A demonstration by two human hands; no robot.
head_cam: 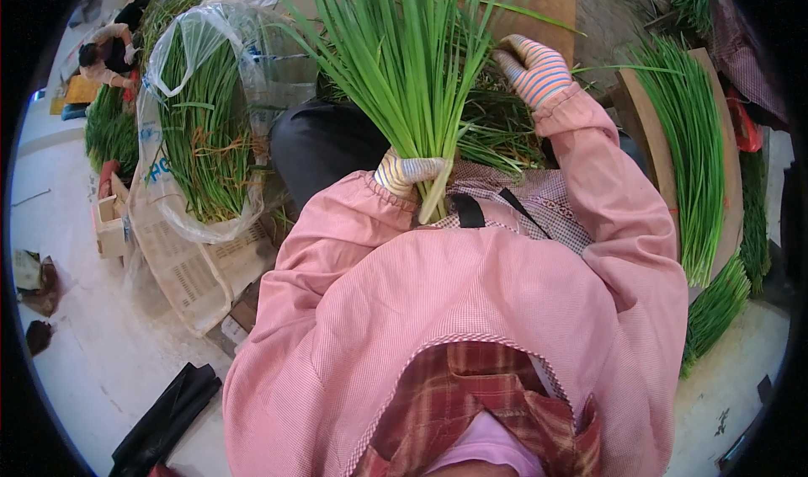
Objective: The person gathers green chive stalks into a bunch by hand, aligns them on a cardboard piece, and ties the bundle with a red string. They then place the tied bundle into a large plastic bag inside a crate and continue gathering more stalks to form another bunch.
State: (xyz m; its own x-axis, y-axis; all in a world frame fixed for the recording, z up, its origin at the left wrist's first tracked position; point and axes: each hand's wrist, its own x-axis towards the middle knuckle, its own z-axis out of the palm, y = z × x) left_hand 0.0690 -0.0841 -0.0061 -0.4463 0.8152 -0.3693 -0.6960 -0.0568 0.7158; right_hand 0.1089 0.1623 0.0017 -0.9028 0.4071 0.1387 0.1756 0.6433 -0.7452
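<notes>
My left hand (409,172), in a striped knit glove, is closed around the pale stalk ends of a fanned bunch of green garlic chives (413,79). The bunch stands in front of my chest, its leaves spreading away from me. At the right edge of those leaves is my right hand (531,71), gloved the same way, with its fingers curled. Whether a leaf is pinched in those fingers cannot be made out. Loose leaves and trimmings (502,123) lie behind and below the bunch, partly hidden by it.
On my left, a clear plastic bag (183,66) of chives stands by a beige plastic crate (183,275). To the right, a neat chive bundle (685,161) lies on a board (726,224). Another person (107,51) works at far left. Black material (167,414) lies on the floor.
</notes>
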